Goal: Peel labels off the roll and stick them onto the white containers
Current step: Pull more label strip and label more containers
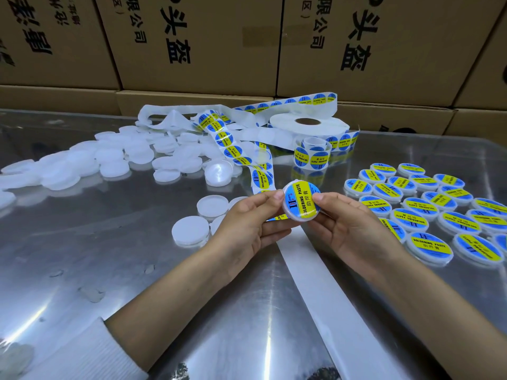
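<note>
container (301, 201) freshly labelled, pinched between left hand (247, 226) and right hand (347, 229). labelled batch (428, 207) at right; big pile of bare containers (109, 160) remains, roll (309, 130) far from spent.

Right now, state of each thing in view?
Held container: labelled, pinched between both hands.
Left hand: grip on container.
Right hand: grip on container.
Label roll: flat, partly unwound.
Label strip: loose, labels on.
Plain containers: unlabelled, heaped.
Finished containers: labelled, in rows.
</note>
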